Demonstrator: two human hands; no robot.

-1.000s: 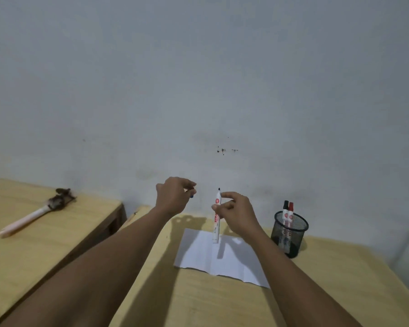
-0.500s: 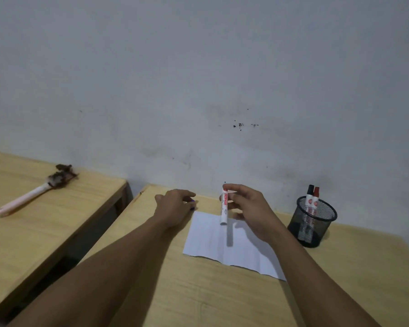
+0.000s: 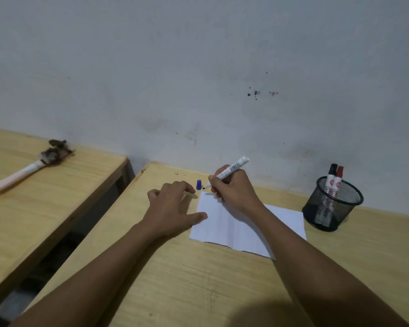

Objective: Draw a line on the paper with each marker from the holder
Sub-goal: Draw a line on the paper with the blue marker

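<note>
A white sheet of paper lies on the wooden desk. My right hand grips an uncapped white marker, tilted, with its dark tip just above the paper's far left corner. The marker's blue cap stands on the desk beside that tip. My left hand rests flat on the desk, fingers spread, thumb touching the paper's left edge. A black mesh holder at the right holds two markers, one black-capped and one red-capped.
A second wooden desk stands to the left across a narrow gap, with a worn pale-handled brush lying on it. A grey wall runs right behind both desks.
My right hand turned the marker from upright to a writing grip and lowered its tip to the paper's corner. My left hand set the blue cap on the desk and flattened beside the paper.
</note>
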